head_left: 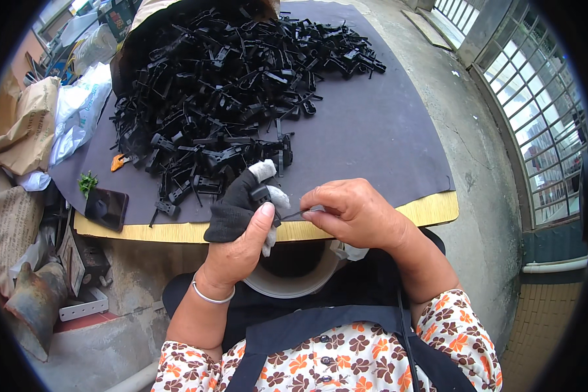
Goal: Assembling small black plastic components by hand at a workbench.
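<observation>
A small black plastic part (261, 194) is gripped in my left hand (236, 212), between the bare thumb and the gloved fingers. The glove is dark with whitish fingertips. My bare right hand (358, 212), just to the right, pinches the end of a thin dark strip (294, 215) that runs toward the black part. Whether strip and part are joined, I cannot tell. Both hands are over the table's near edge. Beyond them a big heap of similar black plastic parts (222, 85) covers the far left of the table. A whitish bucket (291, 289) with a dark inside stands below my hands.
Grey cloth covers the table (379, 144), which has a yellow front edge (431, 208). At its left lie a phone (106, 209), a green sprig (87, 184) and an orange-handled piece (118, 162). Paper sacks (26, 124) crowd the left side. A barred gate (536, 111) stands right.
</observation>
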### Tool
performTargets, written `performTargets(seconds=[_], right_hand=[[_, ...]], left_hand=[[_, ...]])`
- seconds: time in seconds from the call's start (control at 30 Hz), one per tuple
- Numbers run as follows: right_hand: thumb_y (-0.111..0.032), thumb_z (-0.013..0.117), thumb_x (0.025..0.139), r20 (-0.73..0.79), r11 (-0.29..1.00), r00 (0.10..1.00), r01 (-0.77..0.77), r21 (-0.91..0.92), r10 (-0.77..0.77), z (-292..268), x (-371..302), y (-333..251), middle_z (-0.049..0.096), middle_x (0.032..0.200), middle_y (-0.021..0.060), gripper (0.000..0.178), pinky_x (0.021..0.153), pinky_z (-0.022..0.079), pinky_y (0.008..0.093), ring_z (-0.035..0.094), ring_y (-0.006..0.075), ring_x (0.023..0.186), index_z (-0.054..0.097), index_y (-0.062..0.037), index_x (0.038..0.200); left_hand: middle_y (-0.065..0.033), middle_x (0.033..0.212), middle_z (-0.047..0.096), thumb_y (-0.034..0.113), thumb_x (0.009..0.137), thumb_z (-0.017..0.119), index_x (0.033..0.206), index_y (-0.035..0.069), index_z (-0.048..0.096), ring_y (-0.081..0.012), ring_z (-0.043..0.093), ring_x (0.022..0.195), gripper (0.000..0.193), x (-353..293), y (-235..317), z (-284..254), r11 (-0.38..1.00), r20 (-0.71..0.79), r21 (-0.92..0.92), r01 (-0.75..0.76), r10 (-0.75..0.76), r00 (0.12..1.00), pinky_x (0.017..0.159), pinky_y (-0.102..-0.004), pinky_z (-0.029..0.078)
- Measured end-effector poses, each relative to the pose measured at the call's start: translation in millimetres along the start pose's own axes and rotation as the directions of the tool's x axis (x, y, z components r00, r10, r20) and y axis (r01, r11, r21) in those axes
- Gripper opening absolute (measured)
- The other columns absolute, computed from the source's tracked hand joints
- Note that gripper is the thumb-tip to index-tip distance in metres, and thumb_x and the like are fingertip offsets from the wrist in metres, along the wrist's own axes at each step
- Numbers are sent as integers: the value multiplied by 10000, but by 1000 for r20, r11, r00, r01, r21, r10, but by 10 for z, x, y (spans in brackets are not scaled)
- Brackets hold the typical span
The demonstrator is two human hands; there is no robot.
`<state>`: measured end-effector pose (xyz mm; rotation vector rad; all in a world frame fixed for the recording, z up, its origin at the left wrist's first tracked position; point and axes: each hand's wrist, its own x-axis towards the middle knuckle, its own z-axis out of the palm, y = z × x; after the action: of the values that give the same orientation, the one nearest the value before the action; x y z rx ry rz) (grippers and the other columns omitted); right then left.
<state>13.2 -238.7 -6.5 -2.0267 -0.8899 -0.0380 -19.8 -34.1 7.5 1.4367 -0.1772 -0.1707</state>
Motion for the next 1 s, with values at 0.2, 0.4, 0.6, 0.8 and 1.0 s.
performTargets(seconds=[0.2,0.4,0.6,0.8,1.0], right_hand=[[-31,722,735,-193,989,975,124,84,-106,6,57,-67,491,579,25,186,485,369,281,466,150,508,628,-54,894],[-130,679,842,40,944,978,-210,255,207,2,39,-110,450,604,6,147,481,347,266,406,118,510,560,-46,862],[-174,518,938,128,982,988,-102,158,83,95,55,-142,560,686,174,206,586,448,403,554,377,627,546,5,839],[-148,537,921,84,987,995,-71,142,60,310,21,-241,569,706,189,195,610,464,416,576,381,673,543,11,807],[-216,621,870,120,993,986,-107,-57,113,201,132,-90,600,725,164,220,584,477,395,607,344,688,571,-6,830]], left_hand=[[-77,880,609,92,933,444,1315,-50,372,-58,502,562,414,-1,-85,74,993,32,115,-37,33,999,469,-180,412],[-27,647,560,78,908,433,1198,-51,420,-50,459,486,317,-17,-105,63,988,162,156,4,-30,986,464,-176,379],[-79,792,582,10,849,508,1098,-27,493,-133,549,668,252,-83,-133,109,933,58,350,-83,67,996,613,-293,463],[-161,855,576,-27,779,529,990,-32,543,-284,588,726,212,-252,-15,26,757,125,582,-297,278,952,692,-340,480],[-143,911,646,58,781,659,943,-5,626,-308,614,792,177,-329,246,-148,483,298,803,-349,183,937,737,-368,498]])
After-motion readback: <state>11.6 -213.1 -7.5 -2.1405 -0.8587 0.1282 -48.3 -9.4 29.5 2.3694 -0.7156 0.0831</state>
